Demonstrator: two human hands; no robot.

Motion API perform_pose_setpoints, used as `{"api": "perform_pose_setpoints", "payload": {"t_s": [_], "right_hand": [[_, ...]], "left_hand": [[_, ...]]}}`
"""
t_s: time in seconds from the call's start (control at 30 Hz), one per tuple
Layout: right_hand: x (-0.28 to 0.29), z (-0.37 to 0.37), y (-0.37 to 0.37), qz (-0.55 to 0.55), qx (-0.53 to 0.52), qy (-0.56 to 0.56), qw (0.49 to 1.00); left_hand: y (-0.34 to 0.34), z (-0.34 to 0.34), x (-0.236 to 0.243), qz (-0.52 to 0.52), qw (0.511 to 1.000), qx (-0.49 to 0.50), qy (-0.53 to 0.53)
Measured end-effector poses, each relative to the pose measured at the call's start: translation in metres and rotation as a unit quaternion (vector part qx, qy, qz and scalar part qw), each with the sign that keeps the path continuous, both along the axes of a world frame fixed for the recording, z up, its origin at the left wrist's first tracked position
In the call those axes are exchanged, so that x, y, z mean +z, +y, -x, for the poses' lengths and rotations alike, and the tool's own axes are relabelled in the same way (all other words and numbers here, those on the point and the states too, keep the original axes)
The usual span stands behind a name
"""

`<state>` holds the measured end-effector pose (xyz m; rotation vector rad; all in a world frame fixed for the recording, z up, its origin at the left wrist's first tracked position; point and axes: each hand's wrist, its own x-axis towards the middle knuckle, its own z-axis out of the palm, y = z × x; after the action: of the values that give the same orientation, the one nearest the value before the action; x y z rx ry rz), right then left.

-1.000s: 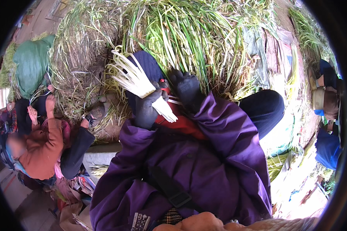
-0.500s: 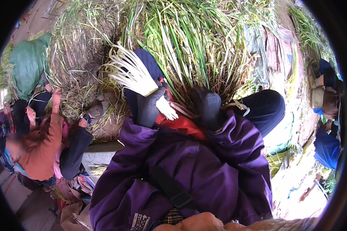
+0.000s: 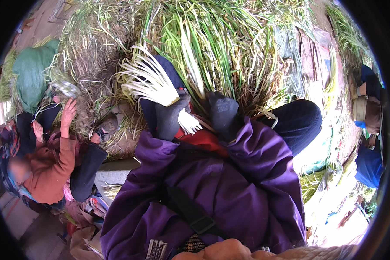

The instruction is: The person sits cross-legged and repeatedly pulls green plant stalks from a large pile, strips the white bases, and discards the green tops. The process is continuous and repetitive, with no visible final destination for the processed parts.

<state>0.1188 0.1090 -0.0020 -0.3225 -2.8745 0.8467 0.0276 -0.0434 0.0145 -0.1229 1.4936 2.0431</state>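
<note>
My left hand [image 3: 171, 110], in a dark glove, is closed round a bundle [image 3: 149, 78] of long white stalks, which fans out toward the upper left, its cut-looking ends showing below my fist. My right hand [image 3: 222, 113], gloved alike, has its fingers curled at the near edge of a large pile [image 3: 216, 43] of green and straw-coloured plants, by the foot of a pale stalk [image 3: 197, 82]; whether it grips that stalk is hidden. Red cloth [image 3: 203, 141] lies in my lap beneath both hands.
A co-worker [image 3: 47, 173] in rust-brown sits at left, hands raised near a green sack [image 3: 30, 78] and drier plant heaps [image 3: 91, 52]. My bent knee [image 3: 297, 125] is right of my hand. Crumpled sheeting [image 3: 316, 65], more greens and other people's legs [image 3: 366, 108] line the right side.
My right hand dropped rightward into the pile's base, then moved slightly up and left. My left hand has risen a little with the bundle. The co-worker's hand moved right, blurred material above it.
</note>
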Motion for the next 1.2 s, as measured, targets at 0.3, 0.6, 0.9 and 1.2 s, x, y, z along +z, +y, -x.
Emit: {"api": "perform_pose_setpoints", "payload": {"t_s": [0.3, 0.6, 0.9, 1.2], "right_hand": [[0.037, 0.007, -0.023, 0.015, 0.019, -0.122, 0.992], [-0.018, 0.011, -0.023, 0.667, -0.124, -0.052, 0.733], [-0.033, -0.005, -0.011, 0.253, -0.130, -0.022, 0.958], [-0.041, -0.050, 0.009, -0.118, -0.006, -0.038, 0.992]], "left_hand": [[0.002, -0.002, 0.009, 0.075, 0.991, -0.030, 0.102], [0.005, -0.004, 0.011, 0.057, 0.993, -0.033, 0.094], [0.004, -0.004, 0.004, 0.018, 0.998, -0.017, 0.063], [-0.037, 0.059, 0.037, -0.150, 0.985, -0.031, 0.076]]}}
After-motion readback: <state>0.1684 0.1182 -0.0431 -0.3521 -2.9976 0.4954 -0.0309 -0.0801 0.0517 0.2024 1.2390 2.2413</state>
